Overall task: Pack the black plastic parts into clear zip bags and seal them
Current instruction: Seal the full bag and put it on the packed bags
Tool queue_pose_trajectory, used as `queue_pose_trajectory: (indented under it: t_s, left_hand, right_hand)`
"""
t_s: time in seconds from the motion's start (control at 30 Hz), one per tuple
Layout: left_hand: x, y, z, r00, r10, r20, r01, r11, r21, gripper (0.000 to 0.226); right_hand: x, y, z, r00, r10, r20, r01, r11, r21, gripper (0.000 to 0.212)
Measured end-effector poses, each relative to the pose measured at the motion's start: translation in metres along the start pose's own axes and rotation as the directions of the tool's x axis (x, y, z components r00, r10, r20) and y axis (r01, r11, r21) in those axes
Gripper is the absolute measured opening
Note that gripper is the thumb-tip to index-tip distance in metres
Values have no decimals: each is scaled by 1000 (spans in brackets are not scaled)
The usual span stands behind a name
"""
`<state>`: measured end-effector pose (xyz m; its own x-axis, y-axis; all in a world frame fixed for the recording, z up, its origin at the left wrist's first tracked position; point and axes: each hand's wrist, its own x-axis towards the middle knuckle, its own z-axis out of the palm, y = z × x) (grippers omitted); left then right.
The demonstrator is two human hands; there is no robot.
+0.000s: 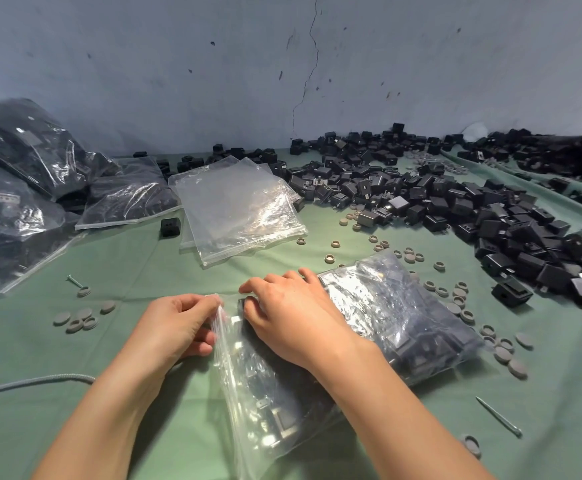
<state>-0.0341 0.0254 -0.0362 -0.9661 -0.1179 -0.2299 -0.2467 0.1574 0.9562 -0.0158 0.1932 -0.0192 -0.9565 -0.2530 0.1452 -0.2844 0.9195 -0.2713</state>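
Filled zip bag [369, 327], seemingly unlabelled

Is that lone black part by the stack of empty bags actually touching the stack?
Apart. The head view shows a strip of green cloth between the lone black part and the stack of empty zip bags.

Pale blue-grey wall [213, 64], scuffed and pitted, split by one thin vertical crack [308, 64]. Green cloth [144, 254] spread flat below, meeting wall base. Even, soft lighting throughout.
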Motion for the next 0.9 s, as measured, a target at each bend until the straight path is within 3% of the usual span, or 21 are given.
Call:
queue_pose_trajectory:
  t_s: [0.37,0.63,0.9]
  left_hand:
    - [1,0,1,997,6,-72,2,993,119,22]
    - [-15,3,-6,1000,21,15,-24,964,263,27]
    - [-18,5,-3,999,44,2,-42,934,354,31]
  right_hand:
    - [-1,-1,0,1000,-6,-3,6,1000,3,39]
    - [-1,0,-1,1000,-7,-2,7,1000,9,39]
    - [-1,0,-1,1000,-9,-4,9,1000,-9,38]
